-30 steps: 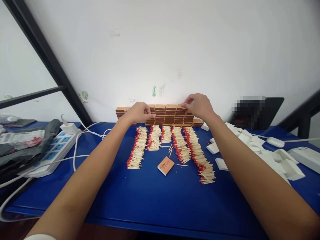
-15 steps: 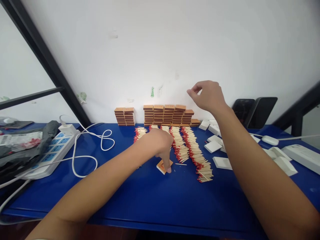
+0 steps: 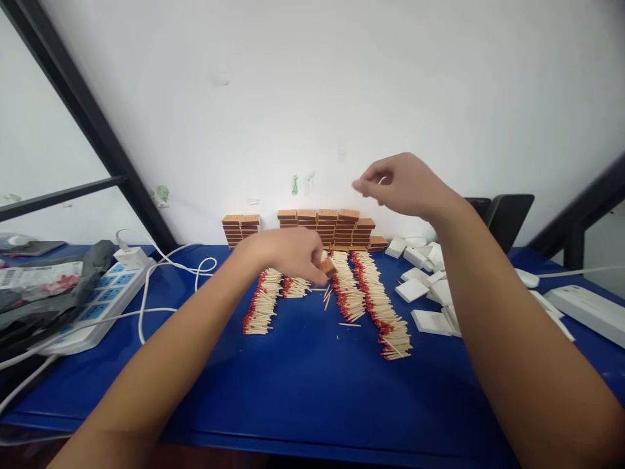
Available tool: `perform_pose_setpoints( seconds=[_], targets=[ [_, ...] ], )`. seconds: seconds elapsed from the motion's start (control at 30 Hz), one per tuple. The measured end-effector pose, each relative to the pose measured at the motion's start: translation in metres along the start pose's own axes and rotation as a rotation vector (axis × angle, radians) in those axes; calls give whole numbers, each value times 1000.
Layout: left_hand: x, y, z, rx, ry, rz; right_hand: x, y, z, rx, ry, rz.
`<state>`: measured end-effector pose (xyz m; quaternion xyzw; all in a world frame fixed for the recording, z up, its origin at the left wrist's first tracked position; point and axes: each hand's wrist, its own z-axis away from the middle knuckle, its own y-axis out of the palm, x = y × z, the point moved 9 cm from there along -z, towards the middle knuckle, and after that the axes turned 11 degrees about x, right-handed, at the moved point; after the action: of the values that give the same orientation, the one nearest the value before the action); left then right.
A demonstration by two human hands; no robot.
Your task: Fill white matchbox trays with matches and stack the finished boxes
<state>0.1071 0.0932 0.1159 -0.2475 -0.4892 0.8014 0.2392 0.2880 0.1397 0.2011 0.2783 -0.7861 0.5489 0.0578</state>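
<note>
My left hand point(image 3: 295, 254) is closed around a small orange-brown matchbox point(image 3: 327, 267), lifted above the rows of matches. Part of the box is hidden by the fingers. Red-tipped matches lie in long rows beneath and beside it: a left row point(image 3: 263, 303), a short row point(image 3: 295, 287), a row point(image 3: 349, 286) right of the box and a longer row point(image 3: 381, 303) at the far right. A few loose matches point(image 3: 327, 298) lie below the hand. My right hand point(image 3: 395, 185) is raised in front of the wall, thumb and fingers pinched together, with nothing visible in them.
Stacked matchboxes point(image 3: 307, 218) stand along the wall, with a smaller stack point(image 3: 241, 228) to their left. White box pieces point(image 3: 413, 290) are heaped on the right of the blue table point(image 3: 293, 391). At left are a power strip point(image 3: 105, 296), white cables and a grey bag point(image 3: 49, 286).
My left hand has picked up the matchbox from the table and moved it up and away, uncovering the left rows. My right hand has shifted slightly left, still pinched.
</note>
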Motion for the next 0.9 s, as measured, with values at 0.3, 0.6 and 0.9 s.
perform_pose_setpoints(
  seconds=[0.3,0.6,0.9],
  targets=[
    [89,-66,7,-707,-133,-26,12,21,-2,62,-10,63],
    [119,-64,-7,-719,-351,-165,17,4,6,81,17,53],
    [128,-61,-11,-746,-366,-187,17,-8,14,70,25,58]
  ],
)
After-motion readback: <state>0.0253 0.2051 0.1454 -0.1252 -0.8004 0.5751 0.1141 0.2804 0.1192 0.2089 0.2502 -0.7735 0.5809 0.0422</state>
